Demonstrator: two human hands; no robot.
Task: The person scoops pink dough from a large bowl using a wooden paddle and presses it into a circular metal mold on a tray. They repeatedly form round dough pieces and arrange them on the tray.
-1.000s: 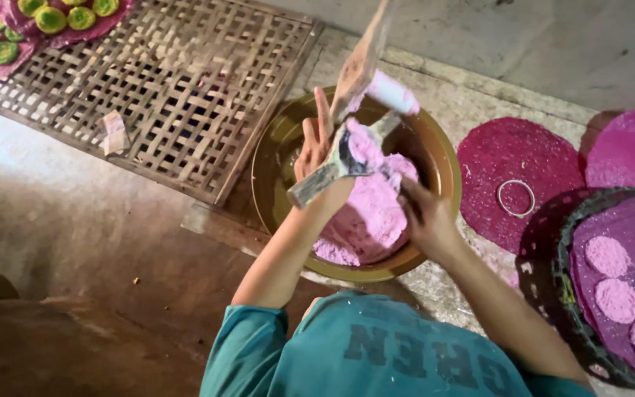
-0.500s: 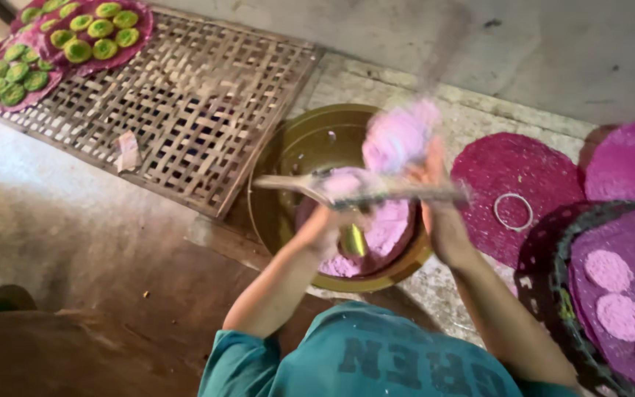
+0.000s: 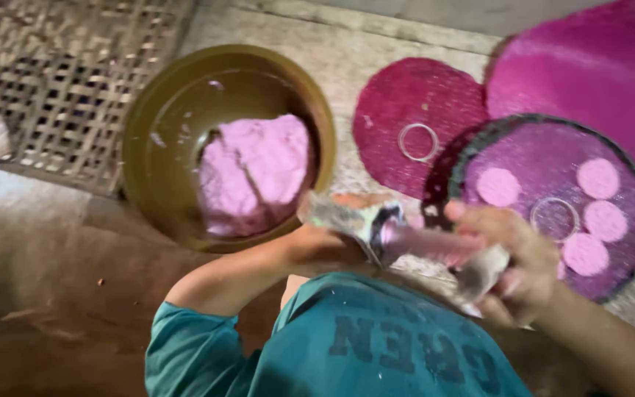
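- Pink dough lump [image 3: 255, 173]: soft, matt, cracked.
- Bowl [image 3: 157, 140]: smooth, dull brass-coloured metal.
- Round mats [image 3: 406, 103]: coarse woven fibre, magenta, matt.
- Lattice tray [image 3: 53, 81]: rough woven bamboo strips.
- Wrapper [image 3: 376, 228] between both hands: glossy, crinkled plastic.
- Shirt [image 3: 376, 345]: teal cloth, matt.

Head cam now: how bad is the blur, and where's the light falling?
Head view: motion blur smears both hands, left hand and right hand, and the plastic-wrapped thing between them; the woven tray is soft too. The pink dough in the brown bowl is evenly lit, the lower left floor dim. No glare.
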